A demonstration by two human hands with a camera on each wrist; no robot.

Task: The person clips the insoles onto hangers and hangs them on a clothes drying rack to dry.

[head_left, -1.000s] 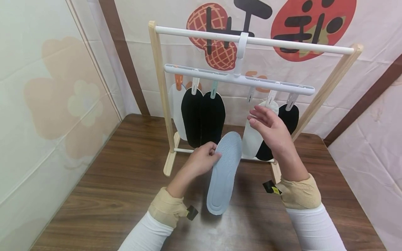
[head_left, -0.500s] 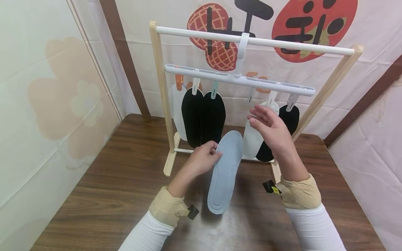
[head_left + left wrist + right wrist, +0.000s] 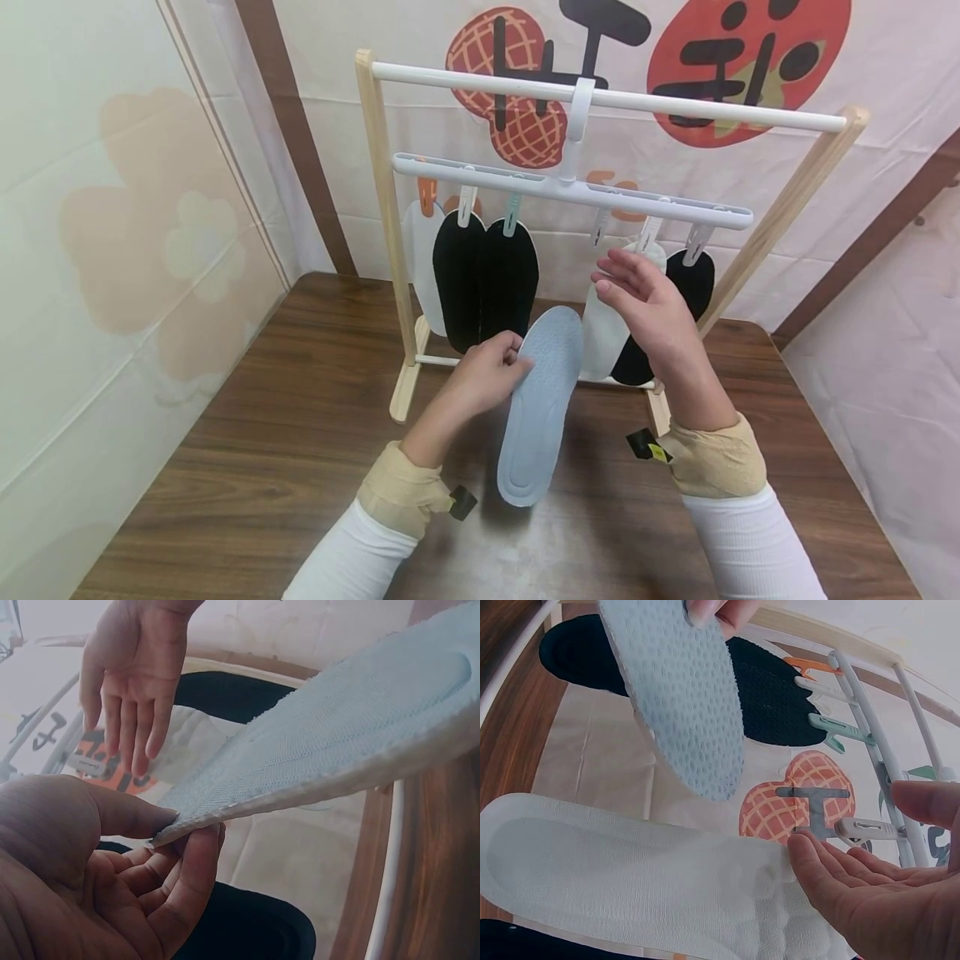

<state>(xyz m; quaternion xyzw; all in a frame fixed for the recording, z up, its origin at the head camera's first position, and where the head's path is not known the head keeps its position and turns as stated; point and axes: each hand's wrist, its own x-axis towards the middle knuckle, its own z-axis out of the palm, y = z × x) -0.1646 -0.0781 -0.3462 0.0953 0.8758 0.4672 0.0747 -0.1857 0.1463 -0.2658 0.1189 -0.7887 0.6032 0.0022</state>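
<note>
A light blue insole (image 3: 540,408) stands tilted above the table, its left edge pinched between the thumb and fingers of my left hand (image 3: 491,371). In the left wrist view the insole (image 3: 322,742) reaches up to the right from that pinch. My right hand (image 3: 651,304) is raised with relaxed, nearly straight fingers and holds nothing. It is in front of a hanging white insole (image 3: 630,870), close to its upper end; whether they touch I cannot tell. Just above its fingertips a grey-white clothespin (image 3: 600,227) hangs with no insole in it.
A white hanger bar (image 3: 480,175) hooks onto a wooden rack's rod (image 3: 697,108). On the left, orange, white and green clothespins hold a white insole (image 3: 426,267) and black insoles (image 3: 506,279). Another black insole (image 3: 692,283) hangs at right. A wooden table (image 3: 300,467) lies below.
My left hand has lifted the light blue insole slightly and shifted it a little to the right. The right hand has stayed almost in place.
</note>
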